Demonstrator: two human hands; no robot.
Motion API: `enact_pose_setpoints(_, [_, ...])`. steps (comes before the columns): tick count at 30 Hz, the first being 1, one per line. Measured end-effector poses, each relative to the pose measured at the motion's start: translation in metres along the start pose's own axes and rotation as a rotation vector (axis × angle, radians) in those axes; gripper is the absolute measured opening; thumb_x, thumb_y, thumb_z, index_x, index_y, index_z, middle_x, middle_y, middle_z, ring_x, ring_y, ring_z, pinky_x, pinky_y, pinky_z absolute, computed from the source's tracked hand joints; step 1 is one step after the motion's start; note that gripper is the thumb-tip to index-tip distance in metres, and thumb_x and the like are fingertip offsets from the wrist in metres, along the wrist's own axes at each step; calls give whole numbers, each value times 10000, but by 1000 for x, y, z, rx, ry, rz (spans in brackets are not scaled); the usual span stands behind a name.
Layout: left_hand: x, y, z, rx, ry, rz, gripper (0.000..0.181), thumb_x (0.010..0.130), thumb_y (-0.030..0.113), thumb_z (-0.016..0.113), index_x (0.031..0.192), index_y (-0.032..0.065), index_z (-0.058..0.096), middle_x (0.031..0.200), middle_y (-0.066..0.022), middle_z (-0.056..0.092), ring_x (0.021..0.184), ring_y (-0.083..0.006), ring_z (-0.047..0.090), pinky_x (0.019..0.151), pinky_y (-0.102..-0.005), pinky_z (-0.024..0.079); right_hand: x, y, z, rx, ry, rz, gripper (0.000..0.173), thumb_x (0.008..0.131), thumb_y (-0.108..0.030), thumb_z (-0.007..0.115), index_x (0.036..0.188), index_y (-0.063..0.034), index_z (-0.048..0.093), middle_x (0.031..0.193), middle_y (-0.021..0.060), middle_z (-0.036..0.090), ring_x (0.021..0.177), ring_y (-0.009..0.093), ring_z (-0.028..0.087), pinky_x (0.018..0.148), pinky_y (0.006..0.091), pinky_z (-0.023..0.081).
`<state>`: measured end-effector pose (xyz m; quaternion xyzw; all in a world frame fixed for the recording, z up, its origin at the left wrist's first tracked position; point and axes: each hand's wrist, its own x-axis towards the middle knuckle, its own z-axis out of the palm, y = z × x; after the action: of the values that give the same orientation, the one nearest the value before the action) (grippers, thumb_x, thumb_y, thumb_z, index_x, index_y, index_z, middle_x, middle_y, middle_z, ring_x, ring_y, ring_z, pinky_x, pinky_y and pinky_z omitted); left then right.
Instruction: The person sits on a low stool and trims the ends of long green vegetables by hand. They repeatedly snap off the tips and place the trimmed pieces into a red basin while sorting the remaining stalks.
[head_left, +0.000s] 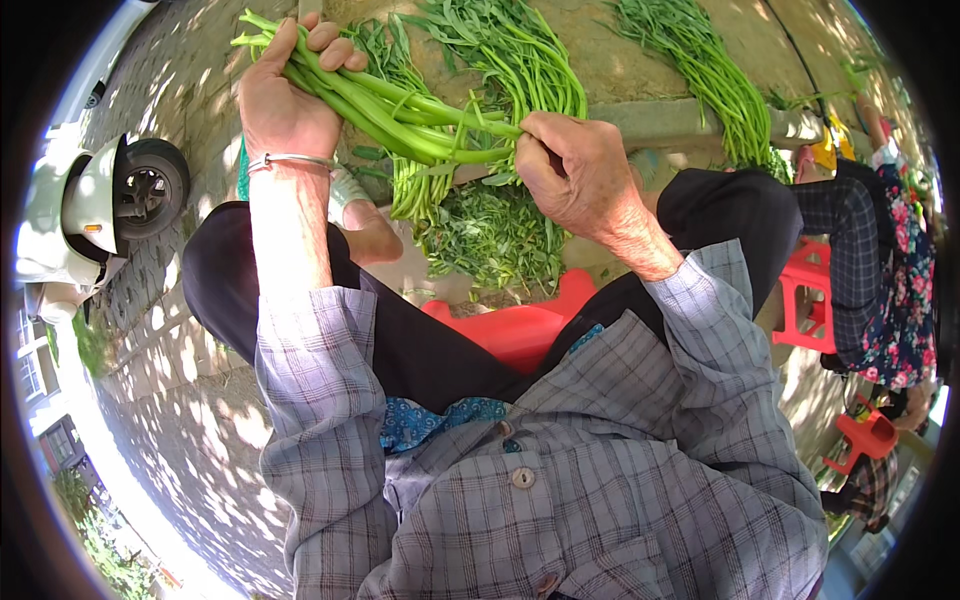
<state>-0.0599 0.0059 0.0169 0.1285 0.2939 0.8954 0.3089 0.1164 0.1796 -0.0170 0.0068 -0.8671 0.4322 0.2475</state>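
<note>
A bunch of thick green vegetable stems (397, 112) spans the space between my hands. My left hand (296, 90), with a metal bangle at the wrist, is closed around the bunch near its upper left end. At the right end of the stems, my right hand (574, 169) pinches them between thumb and curled fingers. Beneath and beyond the bunch lie leafy green stalks (525, 67) and a heap of loose green leaves (495, 240) on the ground. Farther right, another pile of leafy stalks (724, 90) rests across a stone curb.
A red plastic stool (510, 334) shows between my knees. The stone curb (660, 124) runs across ahead. At the left stands a white scooter (82, 202). On the right, a person in a floral garment (900, 277) sits by another red stool (810, 300); a third red seat (866, 435) is behind.
</note>
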Motion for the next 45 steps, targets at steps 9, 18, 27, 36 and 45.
enact_pose_setpoints(9, [3,0,-8,-164,44,-54,157,933,142,409,986,-6,414,738,-29,363,635,-169,372,665,-339,349,0,-8,2,8,190,-148,92,690,26,513,621,6,455,546,119,438,460,276,477,435,335,388])
enact_pose_setpoints(18, [6,-7,-8,-257,111,-85,156,926,134,401,976,-14,408,742,-55,389,624,-179,384,650,-355,369,-2,-16,-1,124,230,-72,53,700,45,524,665,20,495,558,105,443,439,226,443,431,306,375])
enact_pose_setpoints(27, [4,-1,-8,-89,45,11,178,928,170,437,985,1,443,754,-45,418,628,-167,395,643,-346,366,1,-12,-6,165,-27,104,83,765,-23,521,707,36,510,555,132,440,453,213,427,459,324,375])
enact_pose_setpoints(36, [2,-3,11,41,-101,-47,222,933,203,460,1030,3,456,755,-46,435,583,-158,408,595,-319,368,4,-10,-17,147,-435,279,180,779,-126,540,741,48,513,584,183,465,478,283,435,485,371,381])
enact_pose_setpoints(45, [-3,-15,26,314,-46,39,280,940,217,462,1085,-22,485,740,-25,415,566,-125,393,567,-274,360,-2,4,-9,64,-458,64,176,841,-141,552,836,35,542,630,147,478,546,254,476,518,361,370])
